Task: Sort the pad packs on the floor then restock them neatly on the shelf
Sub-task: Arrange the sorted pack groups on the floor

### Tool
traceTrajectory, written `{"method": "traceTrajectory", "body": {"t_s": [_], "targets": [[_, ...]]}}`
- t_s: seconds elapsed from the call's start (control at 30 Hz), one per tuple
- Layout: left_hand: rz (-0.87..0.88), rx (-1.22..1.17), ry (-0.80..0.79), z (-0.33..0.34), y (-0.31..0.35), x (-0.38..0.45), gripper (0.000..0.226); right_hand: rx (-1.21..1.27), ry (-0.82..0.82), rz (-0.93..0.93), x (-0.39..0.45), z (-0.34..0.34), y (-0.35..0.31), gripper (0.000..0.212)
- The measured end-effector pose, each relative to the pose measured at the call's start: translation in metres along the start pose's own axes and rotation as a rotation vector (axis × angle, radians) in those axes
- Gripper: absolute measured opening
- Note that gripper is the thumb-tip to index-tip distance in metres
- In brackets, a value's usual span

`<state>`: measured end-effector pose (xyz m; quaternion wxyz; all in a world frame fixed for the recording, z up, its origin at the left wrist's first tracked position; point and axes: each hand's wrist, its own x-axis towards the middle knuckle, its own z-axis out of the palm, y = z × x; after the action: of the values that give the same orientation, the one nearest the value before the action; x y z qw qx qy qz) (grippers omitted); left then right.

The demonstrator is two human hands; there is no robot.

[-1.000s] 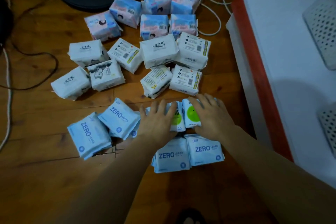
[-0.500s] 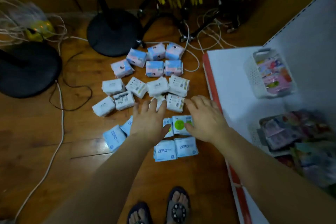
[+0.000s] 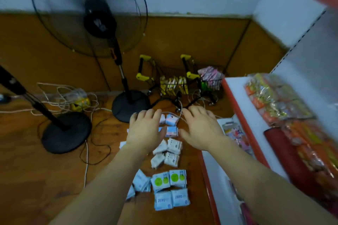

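Note:
Pad packs lie in rows on the wooden floor: pink-and-blue packs [image 3: 171, 131] farthest, white packs [image 3: 172, 158] in the middle, green-dot packs [image 3: 177, 177] and blue ZERO packs [image 3: 180, 197] nearest. My left hand [image 3: 144, 133] hovers flat above the far rows, fingers spread, holding nothing. My right hand [image 3: 200, 129] hovers level with it to the right, also flat and empty. The left hand and arm hide several packs. The white shelf [image 3: 259, 129] with a red edge stands to the right.
Two black standing fans [image 3: 130, 105] [image 3: 66, 131] stand on the floor at left with loose cables around their bases. Two small yellow-handled carts [image 3: 173, 82] with goods sit at the back wall. Wrapped snack packs [image 3: 274, 100] and a white basket [image 3: 236, 133] fill the shelf.
The view has risen and tilted up, showing the fans and wall. Both hands lifted off the green-dot packs and moved forward over the far rows.

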<state>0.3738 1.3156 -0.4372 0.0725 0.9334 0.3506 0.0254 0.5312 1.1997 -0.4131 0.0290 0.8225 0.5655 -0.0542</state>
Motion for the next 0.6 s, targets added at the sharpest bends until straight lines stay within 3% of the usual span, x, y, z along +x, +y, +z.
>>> {"method": "traceTrajectory", "body": {"t_s": [0.33,0.6], "targets": [[0.068,0.022,0.135,-0.218,0.04,0.006,0.059,-0.045,0.19,0.016,-0.024,-0.199,0.007,0.068],[0.157,0.026,0.308,-0.315,0.087,0.006,0.059,-0.132,0.32,0.103,-0.067,-0.289,0.033,0.07]]}}
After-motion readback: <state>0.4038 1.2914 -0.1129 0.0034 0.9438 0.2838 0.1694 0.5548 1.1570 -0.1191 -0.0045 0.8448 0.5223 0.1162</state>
